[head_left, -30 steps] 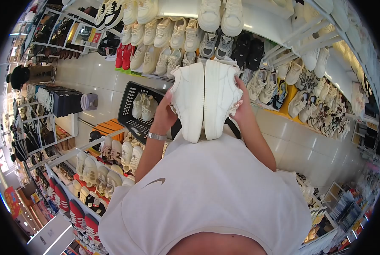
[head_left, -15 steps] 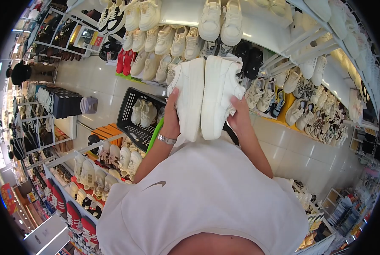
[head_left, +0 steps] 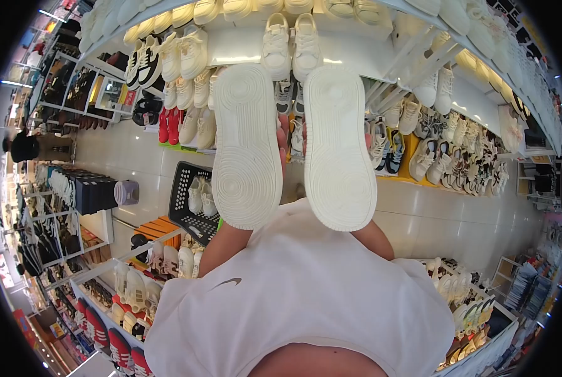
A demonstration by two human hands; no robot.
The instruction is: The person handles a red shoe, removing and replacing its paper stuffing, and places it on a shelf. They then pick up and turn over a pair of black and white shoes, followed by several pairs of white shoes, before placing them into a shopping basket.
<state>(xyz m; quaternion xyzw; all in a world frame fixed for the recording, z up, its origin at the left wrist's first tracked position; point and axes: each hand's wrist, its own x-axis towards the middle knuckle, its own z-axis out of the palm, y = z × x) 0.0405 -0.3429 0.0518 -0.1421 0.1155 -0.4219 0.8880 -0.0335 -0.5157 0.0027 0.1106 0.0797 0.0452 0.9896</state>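
Two white shoes are held up side by side with a gap between them, soles facing the camera. The left shoe [head_left: 247,147] is held by my left hand [head_left: 281,146], mostly hidden behind it, with fingertips showing at its inner edge. My right hand [head_left: 367,141] grips the right shoe [head_left: 339,147] from behind; only bits of its fingers show at the sole's edges. The soles are off-white with ring patterns at both ends. Both forearms come up from below the shoes.
A black perforated basket [head_left: 179,195] with light shoes inside is at the left. Ahead, a white shelf [head_left: 356,60] carries rows of shoes. Red shoes [head_left: 169,125] sit low on the left. Racks stand at both lower sides. A person [head_left: 27,146] is far left.
The two shoes have moved apart and turned so their soles face the camera. My hands have gone mostly behind them. The view has shifted slightly.
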